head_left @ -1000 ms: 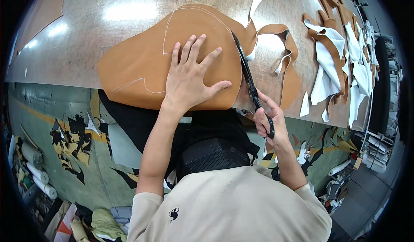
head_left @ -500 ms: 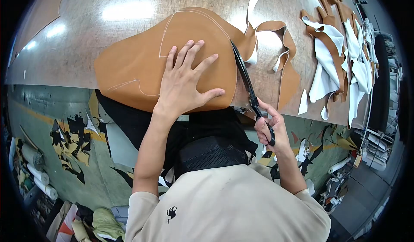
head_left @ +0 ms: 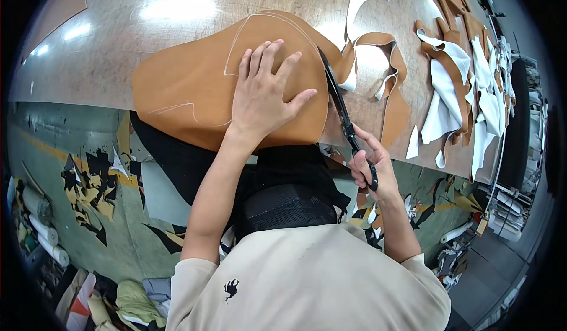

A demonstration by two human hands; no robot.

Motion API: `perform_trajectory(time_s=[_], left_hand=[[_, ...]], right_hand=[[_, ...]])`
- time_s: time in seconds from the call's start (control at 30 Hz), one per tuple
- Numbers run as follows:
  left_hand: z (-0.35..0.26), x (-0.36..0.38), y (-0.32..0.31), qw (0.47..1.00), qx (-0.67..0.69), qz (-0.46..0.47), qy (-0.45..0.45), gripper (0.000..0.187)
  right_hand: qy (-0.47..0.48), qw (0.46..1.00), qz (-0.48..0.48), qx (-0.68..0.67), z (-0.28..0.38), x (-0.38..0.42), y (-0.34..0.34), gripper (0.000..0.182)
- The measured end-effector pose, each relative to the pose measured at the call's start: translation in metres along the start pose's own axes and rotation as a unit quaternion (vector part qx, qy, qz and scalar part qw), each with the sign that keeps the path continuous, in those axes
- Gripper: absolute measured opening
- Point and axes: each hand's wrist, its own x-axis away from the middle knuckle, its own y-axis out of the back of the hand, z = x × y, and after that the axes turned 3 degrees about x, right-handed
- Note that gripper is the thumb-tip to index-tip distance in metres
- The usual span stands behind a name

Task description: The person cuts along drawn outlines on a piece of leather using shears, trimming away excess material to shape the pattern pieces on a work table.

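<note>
A tan sheet [head_left: 177, 83] with white drawn lines lies on the wooden table and overhangs its near edge. My left hand [head_left: 263, 92] rests flat on it, fingers spread. Black scissors [head_left: 338, 98] are in my right hand [head_left: 372, 164], their blades pointing away from me along the sheet's right edge, the tip at the drawn curve. Right of the blades, a curled tan strip [head_left: 398, 95] with a white underside lies on the table and joins the sheet near the scissor tip.
Tan and white scraps [head_left: 446, 95] are heaped on the right of the table [head_left: 106, 89]. Another tan sheet [head_left: 56, 12] lies at the far left. Black and yellow offcuts [head_left: 91, 192] litter the green floor, with rolls [head_left: 47, 230] at the lower left.
My left hand has slid slightly up and to the right on the sheet. The scissors and my right hand appear slightly further right, as the whole view has shifted a little.
</note>
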Motion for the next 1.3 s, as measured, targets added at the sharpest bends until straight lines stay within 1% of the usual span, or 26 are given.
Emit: perform_trajectory(time_s=[0.13,0.3,0.4,0.6,0.63,0.7,0.8,1.07,1.2,1.3], left_hand=[[-0.001,0.0,0.0,1.0,0.0,0.003,0.007,0.069],[0.0,0.0,-0.002,1.0,0.007,0.009,0.002,0.069],[0.002,0.0,-0.003,1.0,0.01,0.015,-0.002,0.068],[0.002,0.001,-0.003,1.0,0.005,0.018,-0.008,0.066],[0.002,0.001,-0.003,1.0,0.004,0.017,-0.008,0.066],[0.002,0.001,-0.003,1.0,0.002,0.018,-0.009,0.065],[0.002,0.001,-0.002,1.0,0.0,0.019,-0.009,0.065],[0.002,0.001,-0.002,1.0,0.001,0.024,-0.011,0.064],[0.0,0.008,0.004,0.999,0.0,0.048,-0.02,0.065],[-0.002,0.012,0.007,0.998,-0.001,0.063,-0.025,0.067]], right_hand=[[0.009,1.0,0.002,0.017,0.003,-0.006,-0.003,0.086],[0.008,1.0,-0.018,0.009,0.002,-0.007,-0.007,0.086],[0.01,1.0,-0.001,-0.006,-0.001,-0.008,-0.001,0.082],[0.003,1.0,-0.011,0.0,-0.001,-0.006,0.002,0.08],[0.002,1.0,-0.012,0.0,-0.002,-0.006,0.002,0.08],[-0.005,1.0,-0.025,-0.002,-0.002,-0.007,0.0,0.085],[-0.001,1.0,-0.027,-0.003,-0.003,-0.007,-0.002,0.086],[-0.002,1.0,-0.017,-0.001,-0.004,-0.005,0.006,0.085],[-0.005,1.0,-0.006,-0.023,-0.002,0.004,0.009,0.083],[-0.009,1.0,-0.009,-0.002,-0.001,0.006,0.008,0.082]])
